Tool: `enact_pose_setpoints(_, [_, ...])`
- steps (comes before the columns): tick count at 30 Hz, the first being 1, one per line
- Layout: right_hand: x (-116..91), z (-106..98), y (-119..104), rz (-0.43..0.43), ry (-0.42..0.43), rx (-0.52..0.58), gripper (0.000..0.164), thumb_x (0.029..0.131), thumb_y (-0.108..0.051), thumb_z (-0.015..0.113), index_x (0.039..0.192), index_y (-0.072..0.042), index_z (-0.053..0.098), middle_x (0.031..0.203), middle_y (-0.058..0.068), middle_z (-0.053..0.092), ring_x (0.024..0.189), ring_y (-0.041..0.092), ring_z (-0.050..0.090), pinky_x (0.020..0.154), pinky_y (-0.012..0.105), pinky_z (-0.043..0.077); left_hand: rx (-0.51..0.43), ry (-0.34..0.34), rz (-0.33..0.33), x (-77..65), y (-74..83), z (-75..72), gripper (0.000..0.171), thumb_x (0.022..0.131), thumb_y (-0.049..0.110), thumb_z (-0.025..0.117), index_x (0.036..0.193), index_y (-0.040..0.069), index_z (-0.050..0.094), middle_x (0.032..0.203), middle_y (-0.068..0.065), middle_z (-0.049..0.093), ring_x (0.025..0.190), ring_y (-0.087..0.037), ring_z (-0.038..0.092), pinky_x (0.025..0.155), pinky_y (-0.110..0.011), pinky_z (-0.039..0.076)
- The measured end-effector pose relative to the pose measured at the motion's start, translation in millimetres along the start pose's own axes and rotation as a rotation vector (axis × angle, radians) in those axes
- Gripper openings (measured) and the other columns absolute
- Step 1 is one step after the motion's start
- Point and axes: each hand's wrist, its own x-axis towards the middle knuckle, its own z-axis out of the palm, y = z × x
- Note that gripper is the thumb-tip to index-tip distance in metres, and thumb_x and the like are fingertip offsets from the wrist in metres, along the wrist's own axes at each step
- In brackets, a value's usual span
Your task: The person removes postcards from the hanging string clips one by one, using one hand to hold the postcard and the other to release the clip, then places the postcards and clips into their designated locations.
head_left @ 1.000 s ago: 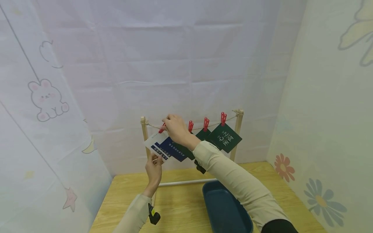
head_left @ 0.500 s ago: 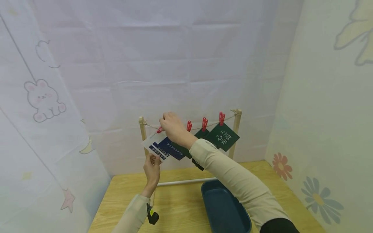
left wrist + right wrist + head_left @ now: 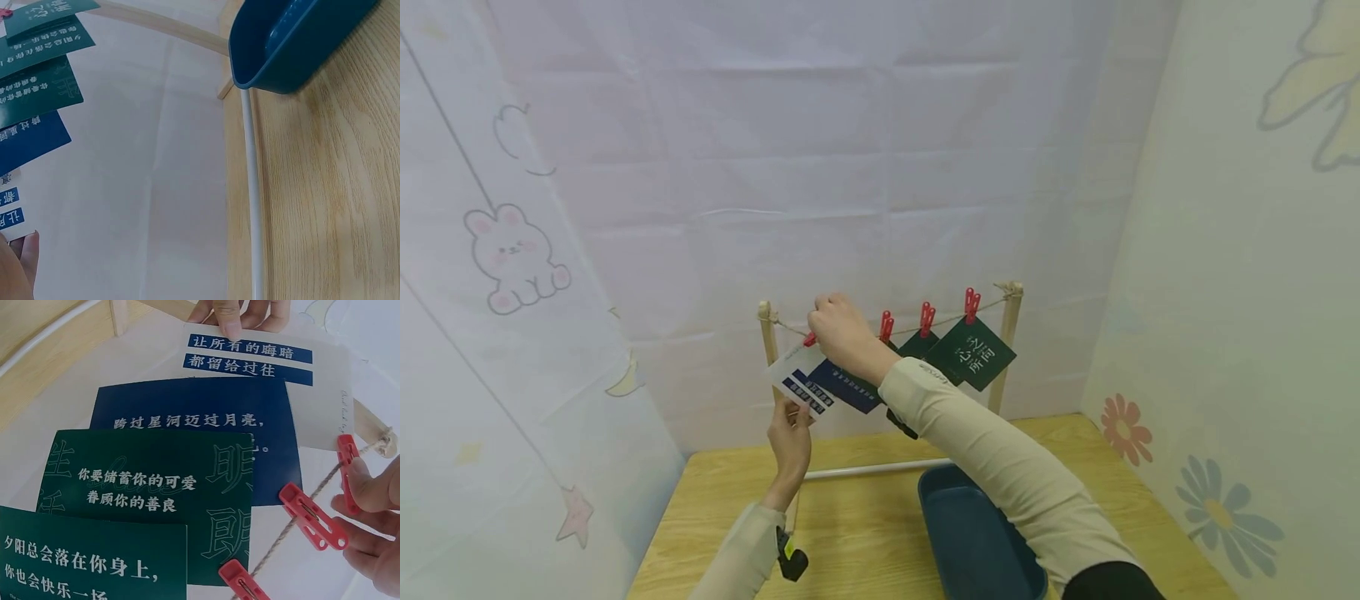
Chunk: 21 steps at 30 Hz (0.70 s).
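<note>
A white card [image 3: 331,394] with blue text bands hangs tilted at the left end of the rope [image 3: 273,549]. My left hand [image 3: 791,442] pinches its lower edge, thumb in front and fingers behind. At the card's upper corner a red clothespin [image 3: 347,456] sits on the rope, and my right hand [image 3: 375,506] grips its handles between thumb and fingers. Beside it hang a dark blue card [image 3: 194,403] and several green cards [image 3: 150,462], each overlapping its neighbour, with more red clothespins [image 3: 312,515] along the rope. In the head view my right hand hides part of these.
Two wooden posts [image 3: 1011,325] hold the rope's ends. A white rod [image 3: 880,469] runs low across the wooden table [image 3: 857,533]. The dark blue tray [image 3: 981,533] stands on the table under my right forearm. Printed cloth walls [image 3: 880,167] surround the table.
My right hand has shifted slightly and now covers more of the clothespin at the white card's corner. The left hand keeps its pinch on the card, with hardly any movement.
</note>
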Motion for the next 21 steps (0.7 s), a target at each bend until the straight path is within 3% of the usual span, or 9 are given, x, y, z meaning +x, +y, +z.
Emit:
enact_pose_setpoints(6, [0, 5, 1, 0.022, 0.055, 0.068, 0.011, 0.097, -0.005, 0.062, 0.101, -0.007, 0.072, 0.099, 0.005, 0.067, 0.095, 0.019, 0.062, 0.094, 0.032, 0.049, 0.003, -0.005, -0.009, -1.0, -0.5, -0.4, 0.007, 0.094, -0.009, 0.061, 0.1, -0.01, 0.059, 0.087, -0.023, 0.064, 0.075, -0.043, 0.066, 0.063, -0.022, 0.058])
enact_pose_setpoints(11, [-1, 9, 2, 0.034, 0.095, 0.123, 0.011, 0.096, -0.003, 0.062, 0.096, -0.007, 0.071, 0.094, 0.005, 0.066, 0.09, 0.018, 0.061, 0.089, 0.031, 0.05, -0.008, -0.004, -0.009, -2.6, -0.5, -0.6, 0.007, 0.092, -0.012, 0.061, 0.098, -0.009, 0.059, 0.084, -0.023, 0.064, 0.074, -0.044, 0.066, 0.063, -0.021, 0.057])
enact_pose_setpoints(21, [-7, 18, 8, -0.024, 0.199, 0.141, 0.01, 0.093, 0.002, 0.065, 0.091, -0.005, 0.071, 0.086, 0.006, 0.066, 0.08, 0.018, 0.06, 0.074, 0.028, 0.054, -0.003, -0.002, 0.011, -0.9, -5.5, 1.7, 0.008, 0.093, -0.01, 0.062, 0.1, -0.008, 0.059, 0.085, -0.021, 0.065, 0.075, -0.045, 0.065, 0.064, -0.017, 0.056])
